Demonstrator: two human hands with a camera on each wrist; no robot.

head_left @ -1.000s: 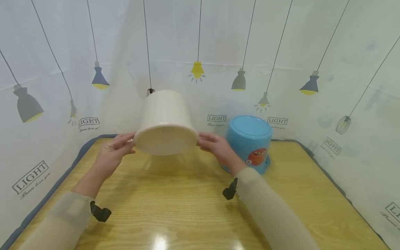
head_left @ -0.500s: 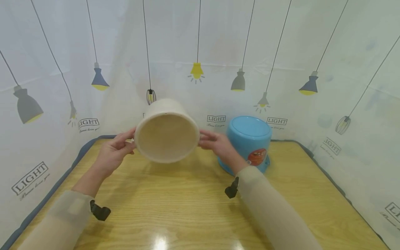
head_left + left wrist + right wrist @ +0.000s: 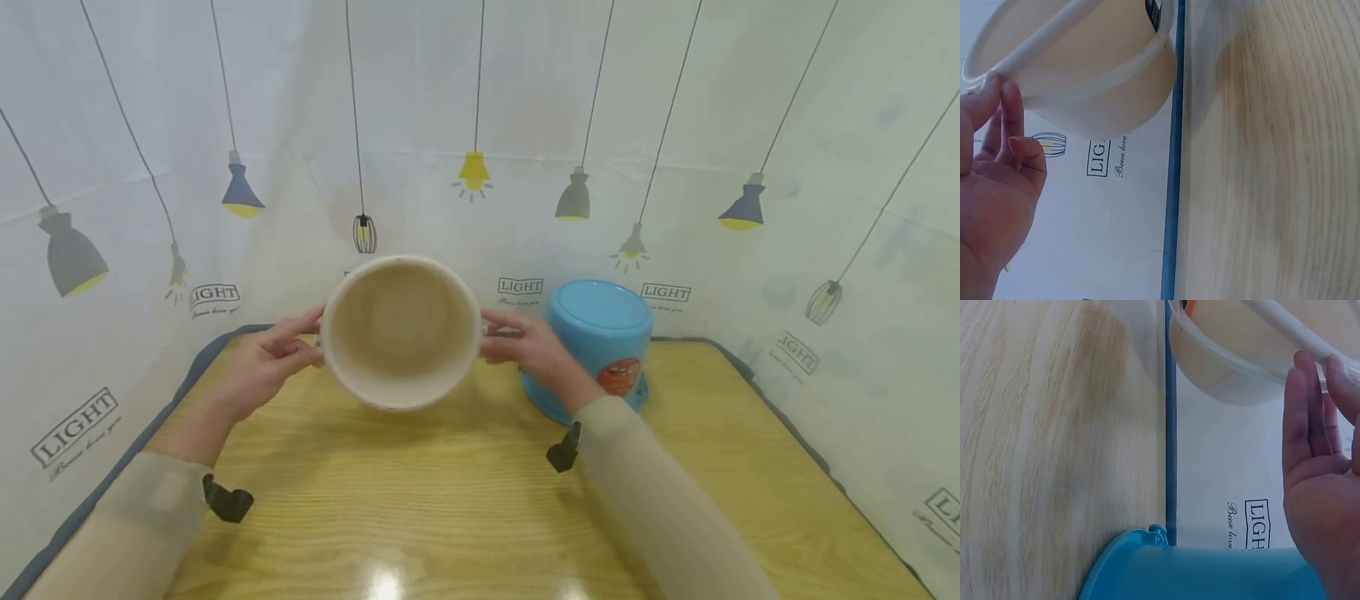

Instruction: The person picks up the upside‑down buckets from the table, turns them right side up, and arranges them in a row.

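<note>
A cream bucket (image 3: 401,379) is tipped on its side above the table, its open mouth facing me and nothing visible inside. My left hand (image 3: 258,367) pinches its left rim edge between thumb and fingers, and my right hand (image 3: 528,346) does the same on the right. Both wrist views show a white handle (image 3: 1047,36) lying across the bucket, with thumb and fingertips at its end by the rim. Dark and orange marks show on the bucket's wall in the wrist views. Behind my right hand, a blue bucket (image 3: 596,321) stands upside down on the table.
The wood-grain table (image 3: 420,500) has a blue edge along its back and sides. A white curtain (image 3: 525,92) printed with hanging lamps encloses it. A red label (image 3: 618,377) is on the blue bucket, whose rim rests on the tabletop. Black cameras (image 3: 228,498) sit on both wrists.
Between my hands the cream bucket has rotated: its mouth has swung up from facing down to facing me, so its inside now shows. The blue bucket has stayed put.
</note>
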